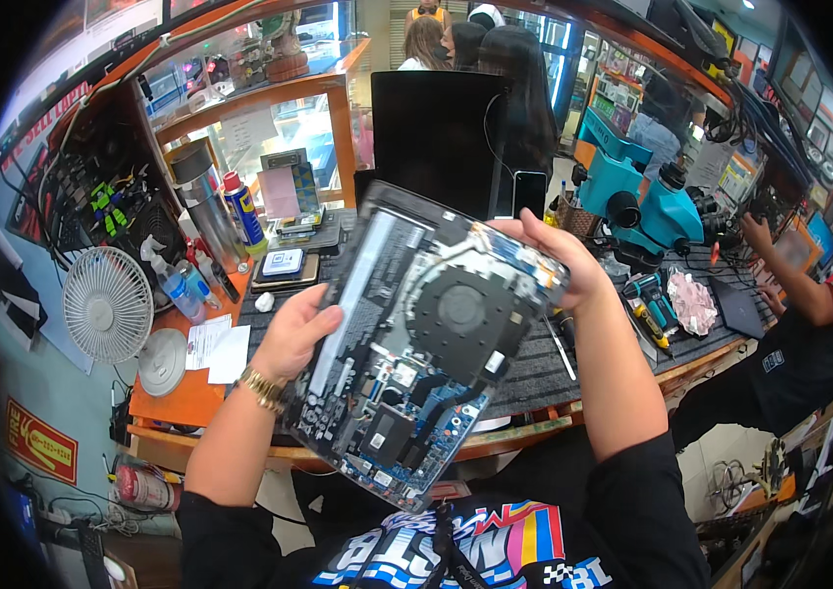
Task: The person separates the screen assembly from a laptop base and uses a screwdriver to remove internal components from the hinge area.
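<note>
Between my hands, above the workbench, I hold an opened laptop base (pixel 367 388) at a tilt. Its inside faces up, showing a long black battery (pixel 362 285), a round cooling fan (pixel 459 308) and a blue circuit board (pixel 456 417). My left hand (pixel 294 334) grips the battery-side edge, thumb on top and the other fingers mostly hidden beneath. At the far right corner, my right hand (pixel 565 263) is closed around the edge with its fingers partly behind the case. The lower corner hangs close to my shirt.
A dark monitor (pixel 436 128) and a phone (pixel 529 191) stand behind the laptop. To the right are a teal microscope (pixel 652 216) and a teal power tool (pixel 652 299). A white fan (pixel 108 304), bottles and a spray can (pixel 244 211) stand left. A co-worker (pixel 819 304) is at right.
</note>
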`<action>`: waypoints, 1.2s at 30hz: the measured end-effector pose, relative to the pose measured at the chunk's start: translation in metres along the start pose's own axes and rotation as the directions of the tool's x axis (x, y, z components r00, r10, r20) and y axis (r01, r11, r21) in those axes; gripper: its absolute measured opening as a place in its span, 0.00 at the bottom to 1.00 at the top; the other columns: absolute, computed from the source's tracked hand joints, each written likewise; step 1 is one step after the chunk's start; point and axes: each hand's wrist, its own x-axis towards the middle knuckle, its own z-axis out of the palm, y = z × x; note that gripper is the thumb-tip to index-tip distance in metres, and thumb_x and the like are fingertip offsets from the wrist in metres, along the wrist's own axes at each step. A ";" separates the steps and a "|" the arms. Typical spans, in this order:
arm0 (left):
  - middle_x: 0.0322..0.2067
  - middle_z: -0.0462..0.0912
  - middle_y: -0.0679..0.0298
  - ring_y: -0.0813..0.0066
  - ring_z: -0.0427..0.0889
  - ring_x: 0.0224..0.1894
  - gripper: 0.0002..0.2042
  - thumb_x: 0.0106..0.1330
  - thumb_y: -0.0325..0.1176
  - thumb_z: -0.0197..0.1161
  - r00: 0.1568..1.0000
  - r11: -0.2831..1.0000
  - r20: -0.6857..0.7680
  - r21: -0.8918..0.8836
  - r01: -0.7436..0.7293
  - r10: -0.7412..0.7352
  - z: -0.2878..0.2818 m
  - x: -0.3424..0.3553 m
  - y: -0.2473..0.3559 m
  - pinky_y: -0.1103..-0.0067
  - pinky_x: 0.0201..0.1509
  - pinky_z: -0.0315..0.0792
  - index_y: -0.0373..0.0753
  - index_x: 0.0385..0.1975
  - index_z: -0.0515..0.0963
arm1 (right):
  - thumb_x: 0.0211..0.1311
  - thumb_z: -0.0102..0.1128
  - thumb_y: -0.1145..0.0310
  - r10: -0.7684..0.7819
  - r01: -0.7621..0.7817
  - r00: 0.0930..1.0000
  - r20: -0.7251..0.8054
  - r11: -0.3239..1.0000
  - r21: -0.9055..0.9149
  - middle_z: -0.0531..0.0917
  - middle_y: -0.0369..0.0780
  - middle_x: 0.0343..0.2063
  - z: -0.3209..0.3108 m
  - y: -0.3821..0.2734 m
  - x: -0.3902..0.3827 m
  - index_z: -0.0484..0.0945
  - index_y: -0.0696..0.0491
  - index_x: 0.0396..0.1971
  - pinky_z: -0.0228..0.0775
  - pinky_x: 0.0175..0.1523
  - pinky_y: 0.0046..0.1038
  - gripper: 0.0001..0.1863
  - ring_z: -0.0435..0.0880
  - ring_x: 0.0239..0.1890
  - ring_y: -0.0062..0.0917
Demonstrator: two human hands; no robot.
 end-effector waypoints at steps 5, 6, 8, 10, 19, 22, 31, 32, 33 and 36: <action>0.65 0.88 0.58 0.73 0.87 0.63 0.25 0.87 0.33 0.63 0.943 0.974 -0.242 0.066 -0.218 0.228 -0.022 -0.040 0.020 0.72 0.72 0.76 0.29 0.77 0.73 | 0.89 0.60 0.53 -0.140 -0.023 0.934 -0.329 0.894 -0.447 0.91 0.42 0.44 -0.061 -0.024 0.049 0.81 0.61 0.66 0.92 0.40 0.38 0.26 0.96 0.40 0.29; 0.65 0.88 0.57 0.73 0.88 0.62 0.24 0.87 0.33 0.62 0.922 0.970 -0.305 0.115 -0.214 0.240 -0.032 -0.058 0.025 0.73 0.71 0.78 0.29 0.77 0.72 | 0.87 0.63 0.55 -0.215 -0.029 0.847 -0.487 0.895 -0.446 0.90 0.41 0.44 -0.077 -0.021 0.062 0.81 0.59 0.65 0.92 0.43 0.38 0.23 0.94 0.44 0.28; 0.62 0.89 0.58 0.73 0.89 0.59 0.23 0.88 0.33 0.62 0.837 0.942 -0.434 0.155 -0.296 0.334 -0.040 -0.088 0.034 0.74 0.67 0.80 0.30 0.77 0.72 | 0.85 0.66 0.57 -0.279 -0.038 0.735 -0.617 0.893 -0.449 0.90 0.39 0.45 -0.110 -0.011 0.094 0.81 0.57 0.64 0.91 0.46 0.37 0.21 0.92 0.47 0.26; 0.62 0.89 0.58 0.73 0.88 0.59 0.23 0.89 0.33 0.60 0.782 0.920 -0.484 0.186 -0.346 0.392 -0.049 -0.111 0.039 0.73 0.68 0.79 0.29 0.76 0.72 | 0.78 0.75 0.57 -0.567 0.021 0.561 -0.603 0.738 -0.674 0.90 0.42 0.42 -0.146 0.001 0.121 0.81 0.57 0.65 0.89 0.42 0.34 0.26 0.93 0.43 0.27; 0.61 0.88 0.57 0.71 0.88 0.59 0.21 0.94 0.37 0.51 0.534 0.820 -0.664 0.222 -0.528 0.524 -0.053 -0.171 0.045 0.71 0.66 0.80 0.30 0.76 0.73 | 0.82 0.73 0.53 -0.583 0.115 0.650 -0.488 0.710 -0.694 0.91 0.37 0.51 -0.179 0.006 0.186 0.79 0.59 0.73 0.75 0.62 0.28 0.32 0.87 0.54 0.22; 0.64 0.86 0.56 0.69 0.87 0.61 0.22 0.94 0.38 0.51 0.486 0.808 -0.694 0.243 -0.537 0.531 -0.058 -0.176 0.045 0.69 0.67 0.80 0.30 0.78 0.71 | 0.87 0.68 0.56 -0.661 0.341 0.596 -0.457 0.723 -0.601 0.86 0.30 0.43 -0.175 0.009 0.187 0.84 0.54 0.54 0.69 0.56 0.23 0.15 0.79 0.49 0.15; 0.65 0.87 0.56 0.72 0.87 0.62 0.21 0.94 0.33 0.51 0.510 0.812 -0.656 0.300 -0.501 0.557 -0.072 -0.176 0.064 0.72 0.70 0.78 0.28 0.77 0.72 | 0.91 0.62 0.63 -0.727 0.467 0.582 -0.364 0.665 -0.582 0.86 0.32 0.43 -0.106 0.026 0.126 0.82 0.54 0.52 0.73 0.52 0.26 0.09 0.81 0.45 0.16; 0.64 0.88 0.57 0.73 0.87 0.61 0.20 0.94 0.33 0.52 0.501 0.814 -0.670 0.289 -0.503 0.548 -0.072 -0.172 0.064 0.73 0.68 0.79 0.29 0.75 0.73 | 0.91 0.61 0.63 -0.712 0.449 0.579 -0.396 0.685 -0.574 0.87 0.33 0.44 -0.095 0.025 0.109 0.82 0.55 0.53 0.74 0.53 0.26 0.10 0.82 0.47 0.17; 0.61 0.89 0.58 0.75 0.88 0.58 0.18 0.93 0.32 0.54 0.528 0.819 -0.649 0.288 -0.496 0.548 -0.076 -0.168 0.065 0.74 0.65 0.80 0.30 0.73 0.76 | 0.91 0.61 0.63 -0.714 0.420 0.565 -0.413 0.680 -0.601 0.88 0.34 0.45 -0.089 0.023 0.089 0.82 0.55 0.55 0.75 0.55 0.26 0.10 0.83 0.49 0.17; 0.56 0.91 0.60 0.79 0.88 0.53 0.13 0.92 0.32 0.57 0.487 0.811 -0.655 0.393 -0.434 0.578 -0.089 -0.153 0.062 0.78 0.61 0.81 0.32 0.67 0.79 | 0.91 0.62 0.63 -0.720 0.413 0.523 -0.456 0.682 -0.603 0.89 0.35 0.49 -0.056 0.018 0.025 0.83 0.57 0.60 0.75 0.61 0.26 0.13 0.85 0.53 0.19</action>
